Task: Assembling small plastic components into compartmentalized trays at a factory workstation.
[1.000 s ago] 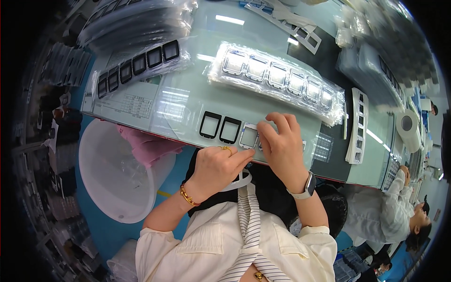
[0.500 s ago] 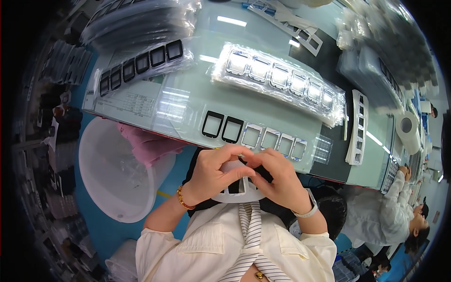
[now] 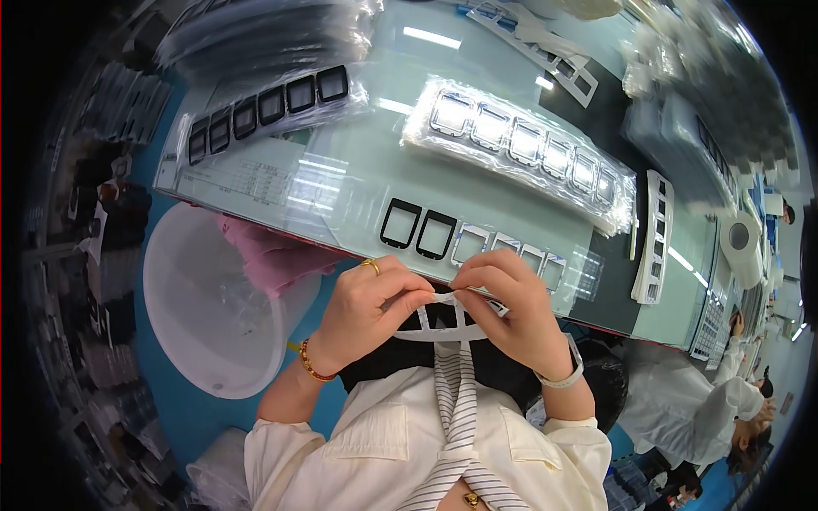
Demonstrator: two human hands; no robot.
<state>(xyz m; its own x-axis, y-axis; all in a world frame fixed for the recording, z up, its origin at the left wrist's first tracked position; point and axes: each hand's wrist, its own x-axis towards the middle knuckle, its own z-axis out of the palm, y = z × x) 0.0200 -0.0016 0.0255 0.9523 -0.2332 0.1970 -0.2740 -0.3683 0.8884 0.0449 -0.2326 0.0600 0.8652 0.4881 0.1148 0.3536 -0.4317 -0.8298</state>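
Both my hands pinch a white strip with rectangular cutouts [image 3: 436, 335] in front of the table edge. My left hand [image 3: 362, 300] closes its thumb and fingertips on the strip's upper edge. Close beside it, my right hand [image 3: 514, 311] grips the same edge, its fingertips nearly touching the left ones. The strip's lower edge curves below my hands; my fingers cover part of it. Just beyond, on the table, lie a black rectangular frame [image 3: 395, 244], a second black frame [image 3: 441, 215] and several white-faced frames [image 3: 473, 228], partly behind my right hand.
A clear plastic tray [image 3: 417, 132] of shiny frames lies mid-table. Another tray [image 3: 256, 128] holds black frames at left, before stacked bagged trays [image 3: 264, 43]. White cutout strips [image 3: 655, 230] lie right. A white tub [image 3: 213, 341] with pink cloth [image 3: 273, 255] stands left; a co-worker [image 3: 682, 404] sits right.
My hands have drawn closer together at the strip's upper edge, and the strip has shifted slightly up in the view. The right hand now covers part of the white-faced frames.
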